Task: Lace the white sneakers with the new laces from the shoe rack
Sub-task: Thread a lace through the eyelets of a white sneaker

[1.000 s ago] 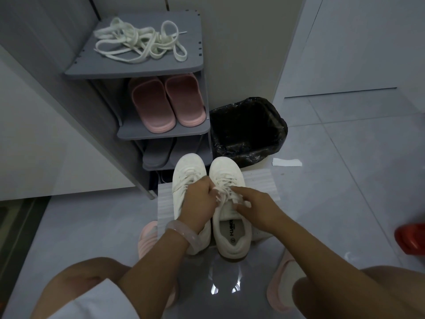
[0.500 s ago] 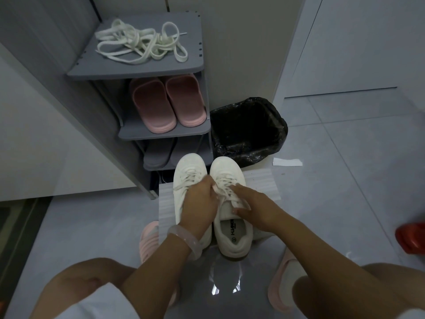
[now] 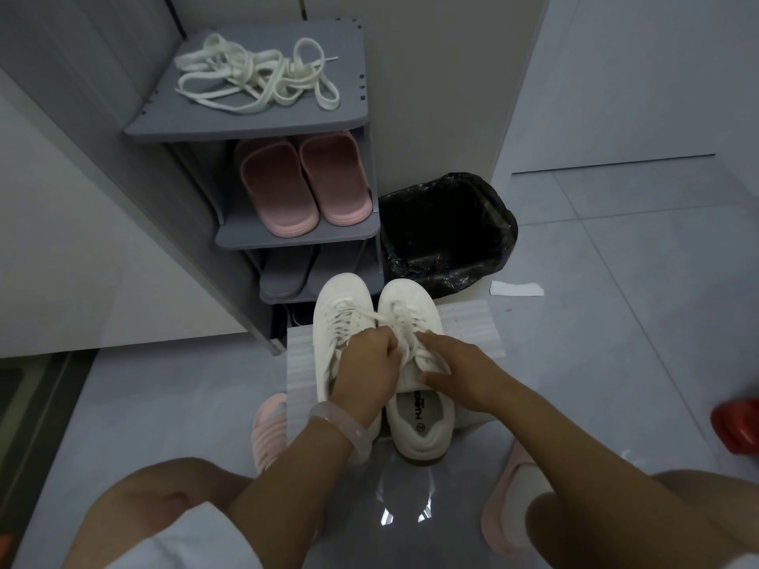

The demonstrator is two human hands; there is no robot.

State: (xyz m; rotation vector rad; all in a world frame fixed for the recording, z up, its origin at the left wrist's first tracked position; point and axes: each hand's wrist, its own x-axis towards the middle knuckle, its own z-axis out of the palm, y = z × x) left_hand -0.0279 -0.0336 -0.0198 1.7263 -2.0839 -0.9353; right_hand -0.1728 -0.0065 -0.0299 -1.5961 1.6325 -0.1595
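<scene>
Sneakers (image 3: 415, 322) sit side by side on a white sheet (image 3: 472, 326); left hand (image 3: 365, 371) pinches the right shoe's lace; right hand (image 3: 460, 369) rests half-open, gripping nothing; spare laces (image 3: 254, 78) lie on the rack's top shelf (image 3: 246, 121).

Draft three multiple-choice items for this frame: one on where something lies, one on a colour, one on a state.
1. Where do the loose white laces lie?
A. In the bin
B. On the top shelf of the shoe rack
C. On the floor

2. What colour are the slippers on the second shelf?
A. Pink
B. Blue
C. Black

3. What state are the white sneakers in?
A. No laces at all
B. Laces threaded in both
C. Worn on feet

Answers:
1 B, the tangle rests on the rack's top board.
2 A, both slippers are pink.
3 B, laces cross both tongues, where the left hand and right hand work at the right-hand sneaker.
</scene>
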